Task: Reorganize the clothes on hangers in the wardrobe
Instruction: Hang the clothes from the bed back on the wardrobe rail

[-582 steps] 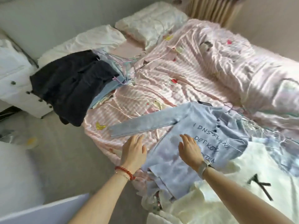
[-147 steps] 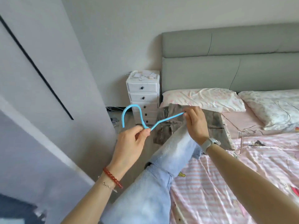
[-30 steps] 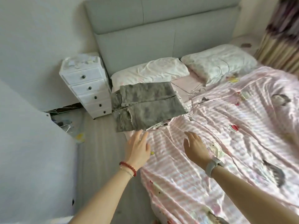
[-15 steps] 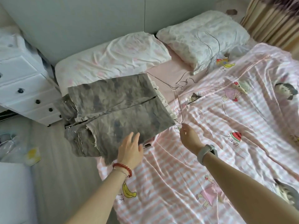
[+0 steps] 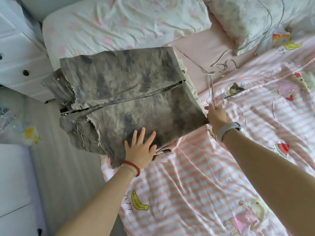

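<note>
Folded grey-green mottled trousers (image 5: 122,92) lie across the left edge of the bed, their waistband hanging over the side. My left hand (image 5: 140,148) rests flat on their near edge, fingers spread. My right hand (image 5: 215,114) is at the trousers' right corner and pinches a thin pale pink wire hanger (image 5: 211,86) that runs up from my fingers. More thin wire hangers (image 5: 223,67) lie tangled on the pink sheet beyond it.
A pink striped cartoon-print quilt (image 5: 221,176) covers the bed. Two pale pillows (image 5: 122,23) lie at its head. A white drawer unit (image 5: 18,53) stands at the left beside the bed, with grey floor (image 5: 64,167) below it.
The view has closed in on the trousers. My left hand has come down flat on them. My right hand has moved to their right corner and holds the thin hanger.
</note>
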{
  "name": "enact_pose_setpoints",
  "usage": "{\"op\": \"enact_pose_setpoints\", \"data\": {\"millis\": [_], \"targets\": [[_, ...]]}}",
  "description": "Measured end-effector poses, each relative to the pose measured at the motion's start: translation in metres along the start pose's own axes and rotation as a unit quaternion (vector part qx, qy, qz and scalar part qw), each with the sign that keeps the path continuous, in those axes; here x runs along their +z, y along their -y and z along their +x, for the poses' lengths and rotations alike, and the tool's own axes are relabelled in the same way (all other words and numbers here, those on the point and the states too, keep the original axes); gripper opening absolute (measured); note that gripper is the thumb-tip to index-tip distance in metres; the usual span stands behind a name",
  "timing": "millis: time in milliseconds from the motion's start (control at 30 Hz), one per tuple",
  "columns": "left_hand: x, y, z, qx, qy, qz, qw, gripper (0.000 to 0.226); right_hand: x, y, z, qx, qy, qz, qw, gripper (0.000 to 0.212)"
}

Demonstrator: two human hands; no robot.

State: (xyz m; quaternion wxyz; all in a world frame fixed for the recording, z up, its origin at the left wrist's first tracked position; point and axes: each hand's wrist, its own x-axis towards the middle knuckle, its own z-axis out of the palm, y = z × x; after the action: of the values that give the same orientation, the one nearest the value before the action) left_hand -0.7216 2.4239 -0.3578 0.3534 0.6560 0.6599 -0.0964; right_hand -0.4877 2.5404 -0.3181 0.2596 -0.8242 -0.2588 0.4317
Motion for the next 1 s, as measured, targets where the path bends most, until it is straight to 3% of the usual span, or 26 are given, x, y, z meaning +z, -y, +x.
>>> {"op": "enact_pose_setpoints", "data": {"millis": [167,467,567,700,800,900,1000], "targets": [[0.0,0.004,0.0,0.005,0.006,0.017,1.0,0.05,-0.001,0.041,-0.001,-0.031,0.017,0.044,0.998,0.023],[-0.019,0.005,-0.017,-0.015,0.043,-0.067,0.997,0.048,-0.005,0.06,-0.057,-0.261,-0.031,-0.02,0.965,0.03],[-0.053,-0.003,-0.033,-0.008,-0.072,-0.143,0.987,0.047,-0.02,0.068,-0.082,-0.325,-0.042,-0.009,0.945,0.03],[-0.141,-0.026,-0.067,0.052,-0.316,-0.225,0.92,0.053,-0.044,0.09,-0.129,-0.425,-0.022,-0.032,0.904,0.03],[-0.215,-0.043,-0.106,0.104,-0.468,-0.182,0.859,0.059,-0.061,0.106,-0.167,-0.497,0.002,-0.054,0.866,0.03],[-0.268,-0.05,-0.155,0.116,-0.57,-0.095,0.808,0.059,-0.077,0.111,-0.207,-0.569,0.007,-0.075,0.819,0.027],[-0.29,-0.054,-0.208,0.096,-0.58,-0.01,0.809,0.055,-0.093,0.115,-0.247,-0.632,0.018,-0.092,0.769,0.025]]}}
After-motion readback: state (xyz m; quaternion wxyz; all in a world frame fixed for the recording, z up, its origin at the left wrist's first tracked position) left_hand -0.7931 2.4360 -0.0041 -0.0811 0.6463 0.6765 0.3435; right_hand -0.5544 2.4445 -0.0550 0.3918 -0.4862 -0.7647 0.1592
